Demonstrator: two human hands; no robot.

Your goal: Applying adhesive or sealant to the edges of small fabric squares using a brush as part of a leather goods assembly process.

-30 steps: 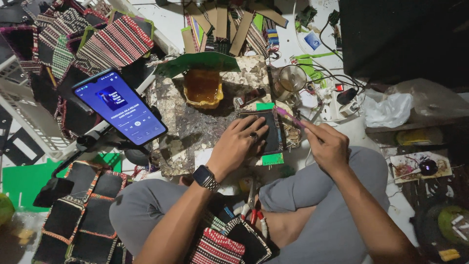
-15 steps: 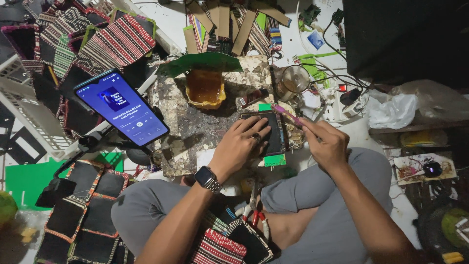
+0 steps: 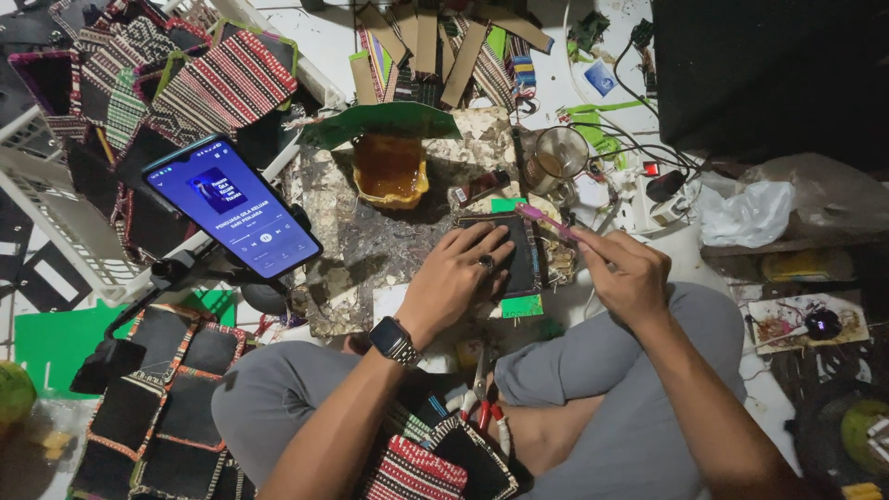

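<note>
Black panel (image 3: 514, 255) pressed flat by left hand (image 3: 454, 278); right hand (image 3: 628, 273) pinching pink stick (image 3: 546, 222).

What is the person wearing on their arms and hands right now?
Both arms are bare, with no sleeves and no gloves in view. The left hand has a dark ring on one of its fingers, and the left wrist carries a dark square-faced watch on a metal link band. The right hand and its wrist show nothing worn.

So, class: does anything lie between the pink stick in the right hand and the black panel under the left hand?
Nothing visible: the pink stick in the right hand reaches the black panel's edge, and the left hand presses beside it.
</note>
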